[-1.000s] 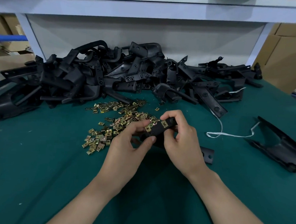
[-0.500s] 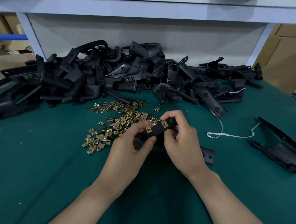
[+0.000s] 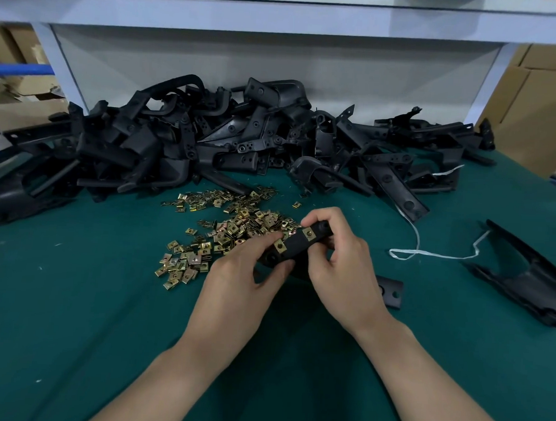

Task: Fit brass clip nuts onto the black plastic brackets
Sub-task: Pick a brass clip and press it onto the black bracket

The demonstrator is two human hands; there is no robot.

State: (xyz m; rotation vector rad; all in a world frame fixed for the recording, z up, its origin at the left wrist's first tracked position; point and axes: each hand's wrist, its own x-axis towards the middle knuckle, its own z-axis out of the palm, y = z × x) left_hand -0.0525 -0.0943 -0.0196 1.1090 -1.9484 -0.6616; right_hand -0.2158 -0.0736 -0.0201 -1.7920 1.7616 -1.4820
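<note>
Both hands hold one black plastic bracket (image 3: pixel 295 245) above the green mat, just right of a loose heap of brass clip nuts (image 3: pixel 219 228). My left hand (image 3: pixel 244 276) grips the bracket's lower left end, thumb under it and forefinger by a brass clip nut (image 3: pixel 280 246) seated on the bracket. My right hand (image 3: pixel 338 261) grips the upper right end, fingers curled over the top beside a second seated clip nut (image 3: pixel 308 233). The bracket's lower part is hidden behind my hands; one end (image 3: pixel 391 292) shows to the right.
A long pile of black brackets (image 3: pixel 209 142) runs across the back of the green mat (image 3: pixel 71 312). One large black bracket (image 3: pixel 530 281) lies at the right, with a white string (image 3: pixel 429 253) beside it. Cardboard boxes (image 3: pixel 533 107) stand beyond the table's right edge.
My left forefinger has slid a little along the bracket over the lower clip nut. The hands and bracket otherwise stay in place.
</note>
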